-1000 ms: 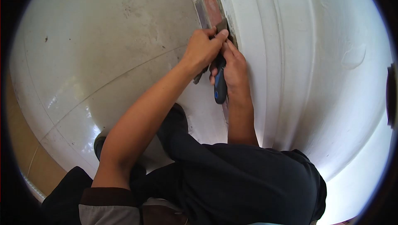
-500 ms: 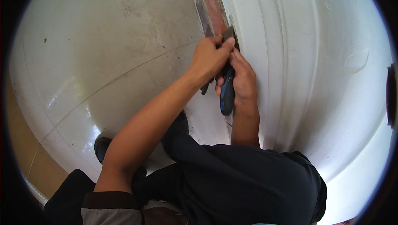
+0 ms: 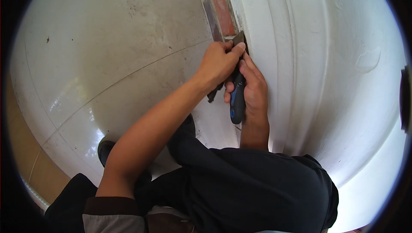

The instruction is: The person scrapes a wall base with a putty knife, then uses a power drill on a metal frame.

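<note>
A scraper-like tool point(image 3: 237, 100) has a black and blue handle, and its flat metal blade points up against the edge beside the white wall. My right hand point(image 3: 256, 88) is wrapped round the handle. My left hand point(image 3: 219, 61) pinches the blade area with thumb and fingers. A dark, ragged piece point(image 3: 213, 93) hangs beneath my left hand; what holds it is hidden. Red and dark brick-patterned strip point(image 3: 219, 5) runs up from the blade, between the pale tiles and the wall.
Glossy pale floor tiles point(image 3: 128, 40) with dark joint lines lie to the left. The white moulded wall point(image 3: 309, 61) rises close on the right. My dark-clothed legs point(image 3: 257, 186) and a black shoe point(image 3: 104, 150) are below.
Both hands and the tool have shifted slightly down along the strip, towards my body. The grip on the tool looks the same.
</note>
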